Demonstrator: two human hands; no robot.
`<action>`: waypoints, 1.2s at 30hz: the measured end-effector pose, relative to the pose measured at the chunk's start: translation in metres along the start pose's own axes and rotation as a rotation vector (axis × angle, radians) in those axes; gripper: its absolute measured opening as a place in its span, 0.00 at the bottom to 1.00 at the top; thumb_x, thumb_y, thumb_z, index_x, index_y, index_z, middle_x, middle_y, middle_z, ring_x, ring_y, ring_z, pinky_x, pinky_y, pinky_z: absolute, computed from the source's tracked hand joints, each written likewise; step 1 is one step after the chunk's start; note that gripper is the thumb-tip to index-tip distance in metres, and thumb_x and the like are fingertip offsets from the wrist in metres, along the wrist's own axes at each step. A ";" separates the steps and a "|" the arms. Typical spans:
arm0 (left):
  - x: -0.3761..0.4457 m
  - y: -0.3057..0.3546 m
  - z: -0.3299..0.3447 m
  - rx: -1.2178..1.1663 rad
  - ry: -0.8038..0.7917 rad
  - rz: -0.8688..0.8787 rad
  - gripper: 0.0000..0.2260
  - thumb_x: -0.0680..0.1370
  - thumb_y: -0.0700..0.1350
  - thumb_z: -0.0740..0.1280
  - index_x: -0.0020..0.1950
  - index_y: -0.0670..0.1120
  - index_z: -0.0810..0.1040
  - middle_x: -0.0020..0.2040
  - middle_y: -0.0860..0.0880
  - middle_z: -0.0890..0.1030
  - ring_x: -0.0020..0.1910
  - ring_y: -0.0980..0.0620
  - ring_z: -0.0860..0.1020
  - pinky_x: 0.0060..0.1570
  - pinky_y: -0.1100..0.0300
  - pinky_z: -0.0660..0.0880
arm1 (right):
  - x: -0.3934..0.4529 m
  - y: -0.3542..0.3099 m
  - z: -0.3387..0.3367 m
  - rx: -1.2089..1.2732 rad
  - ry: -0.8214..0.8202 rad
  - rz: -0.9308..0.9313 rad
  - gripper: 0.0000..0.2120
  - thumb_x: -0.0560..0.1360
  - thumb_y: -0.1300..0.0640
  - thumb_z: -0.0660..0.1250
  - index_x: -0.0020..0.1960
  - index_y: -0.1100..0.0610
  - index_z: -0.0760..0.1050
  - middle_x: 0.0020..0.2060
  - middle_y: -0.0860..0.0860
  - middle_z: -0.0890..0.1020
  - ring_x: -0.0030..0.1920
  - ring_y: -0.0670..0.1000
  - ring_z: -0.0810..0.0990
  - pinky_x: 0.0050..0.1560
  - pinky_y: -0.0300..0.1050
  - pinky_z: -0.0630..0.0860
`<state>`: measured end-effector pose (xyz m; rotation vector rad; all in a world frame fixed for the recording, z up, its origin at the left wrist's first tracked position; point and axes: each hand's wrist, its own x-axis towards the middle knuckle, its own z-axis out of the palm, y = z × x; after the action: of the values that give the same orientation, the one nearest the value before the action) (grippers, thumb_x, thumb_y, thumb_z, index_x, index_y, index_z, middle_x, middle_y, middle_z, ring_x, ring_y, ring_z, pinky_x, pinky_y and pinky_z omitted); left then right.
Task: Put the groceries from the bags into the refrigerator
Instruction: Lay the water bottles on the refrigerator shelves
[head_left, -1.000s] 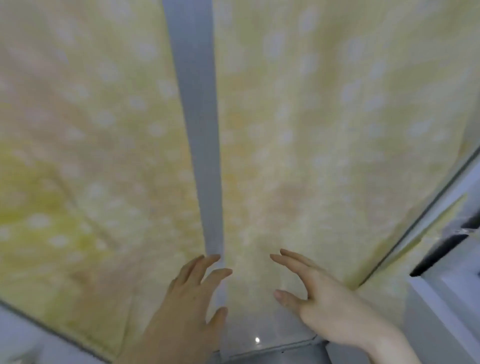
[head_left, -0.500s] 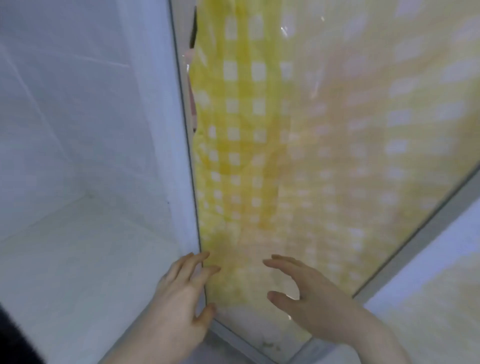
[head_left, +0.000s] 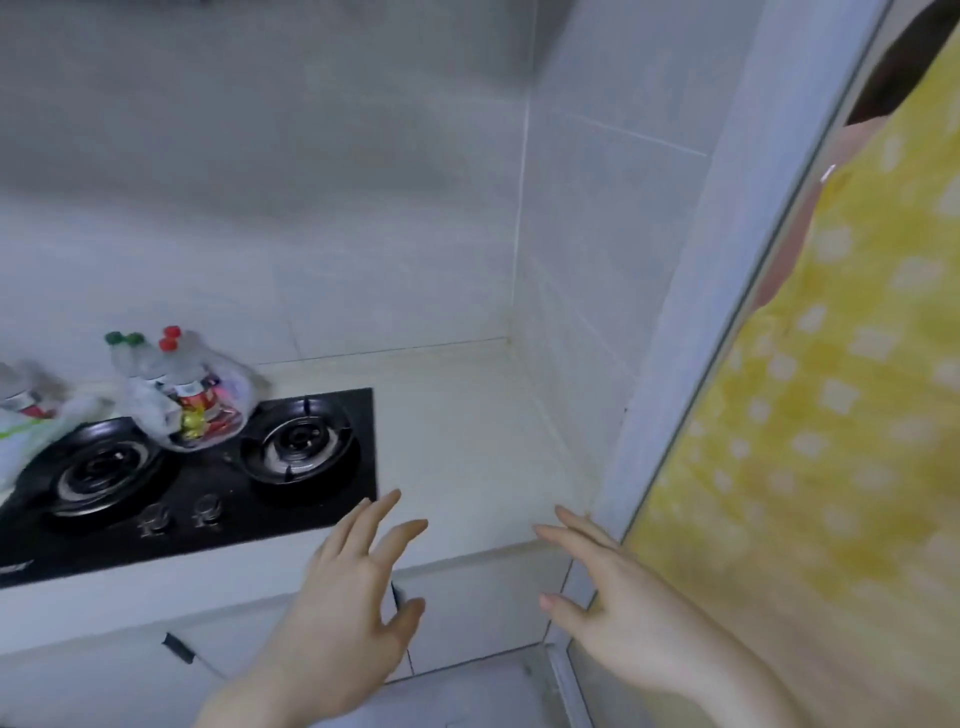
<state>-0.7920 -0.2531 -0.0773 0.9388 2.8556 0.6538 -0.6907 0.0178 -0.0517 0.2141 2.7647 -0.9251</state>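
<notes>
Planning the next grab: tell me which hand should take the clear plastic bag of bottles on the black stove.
Left. The left hand, open and empty, hangs nearer the clear plastic bag of bottles on the black gas stove; the right hand, also open, hovers by the yellow checked panel.

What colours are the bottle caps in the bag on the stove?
Green and red bottle caps, seen in the head view.
</notes>
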 end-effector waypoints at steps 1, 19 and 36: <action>-0.008 -0.011 -0.006 0.012 0.019 -0.050 0.31 0.78 0.58 0.66 0.78 0.63 0.58 0.81 0.62 0.43 0.82 0.54 0.43 0.79 0.55 0.51 | 0.011 -0.012 0.004 -0.001 -0.033 -0.029 0.31 0.82 0.41 0.64 0.80 0.35 0.55 0.78 0.27 0.46 0.76 0.33 0.51 0.77 0.37 0.53; -0.093 -0.222 -0.106 0.173 0.069 -0.565 0.35 0.80 0.61 0.62 0.82 0.61 0.47 0.81 0.53 0.32 0.81 0.46 0.33 0.80 0.45 0.39 | 0.156 -0.227 0.126 -0.116 -0.247 -0.348 0.35 0.81 0.43 0.66 0.82 0.38 0.52 0.81 0.36 0.37 0.83 0.44 0.42 0.82 0.47 0.49; -0.111 -0.346 -0.147 0.108 0.199 -0.849 0.34 0.78 0.61 0.66 0.80 0.64 0.53 0.83 0.57 0.41 0.82 0.49 0.40 0.80 0.49 0.46 | 0.304 -0.350 0.195 -0.157 -0.469 -0.540 0.34 0.81 0.42 0.66 0.82 0.37 0.54 0.82 0.36 0.41 0.82 0.42 0.45 0.81 0.44 0.51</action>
<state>-0.9208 -0.6233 -0.0946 -0.3861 3.0543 0.4973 -1.0248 -0.3569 -0.0787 -0.7134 2.4533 -0.7313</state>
